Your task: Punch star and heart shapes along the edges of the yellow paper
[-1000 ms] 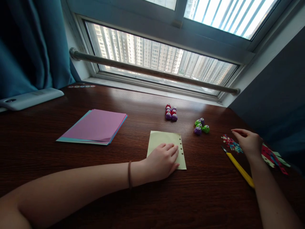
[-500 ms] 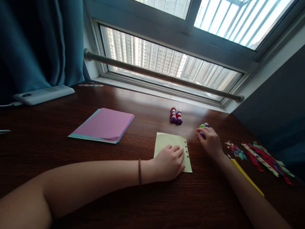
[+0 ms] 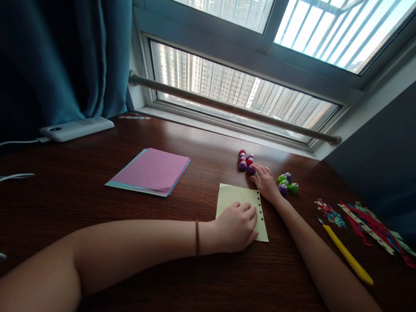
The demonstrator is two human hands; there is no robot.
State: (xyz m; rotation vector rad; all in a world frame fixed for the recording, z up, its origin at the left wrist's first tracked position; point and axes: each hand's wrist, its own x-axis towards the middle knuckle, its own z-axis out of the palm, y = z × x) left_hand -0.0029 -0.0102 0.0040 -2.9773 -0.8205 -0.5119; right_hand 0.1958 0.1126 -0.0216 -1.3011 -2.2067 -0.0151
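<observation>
My left hand (image 3: 238,228) lies palm down on a pale yellow sheet of paper (image 3: 229,197), pressing it to the table with the fingers loosely bent. Small dark star shapes run down the sheet's right edge. Beyond the sheet, my right hand (image 3: 265,181) has its thumb and fingers around a purple craft punch (image 3: 251,169), partly hidden by the fingertips. That punch belongs to a cluster of small red and purple craft punches (image 3: 242,160). To the right of my right wrist stand several green and purple punches (image 3: 293,187).
Pink and blue paper sheets (image 3: 151,169) are stacked at left. A white device (image 3: 79,129) with a cable sits by the curtain. On the right are a yellow-handled craft knife (image 3: 349,255), coloured confetti (image 3: 330,213) and paper strips (image 3: 373,225). A window rail (image 3: 234,106) runs behind.
My right hand has left the green and purple punches and moved left to the red and purple cluster. My left hand stays on the paper. The view has shifted slightly.
</observation>
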